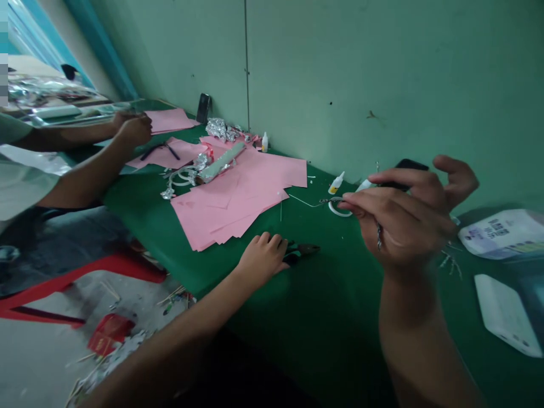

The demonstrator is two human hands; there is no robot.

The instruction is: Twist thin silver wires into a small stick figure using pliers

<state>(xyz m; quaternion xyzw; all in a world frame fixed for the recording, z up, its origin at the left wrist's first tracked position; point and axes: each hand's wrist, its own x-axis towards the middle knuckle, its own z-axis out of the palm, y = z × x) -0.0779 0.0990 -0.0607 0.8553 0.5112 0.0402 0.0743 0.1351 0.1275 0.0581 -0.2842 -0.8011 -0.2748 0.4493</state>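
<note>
Low over the dark green tabletop (318, 283), the left hand (263, 255) curls around black-handled metal pliers (309, 249). To its right, the raised right hand (399, 209) pinches a thin, silvery twisted wire (325, 200) between thumb and fingers; a loose pinch could let it slip, and a leftward swing might snag its free end on the flat pink paper sheets (238, 204). Tabletop between sheets and right hand gives room; beyond, a small white bottle with a yellow label (336, 182) and the pale green wall (314, 73) bound the far side.

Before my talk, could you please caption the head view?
Left hand on pliers, right hand pinching twisted wire over green table.
</note>
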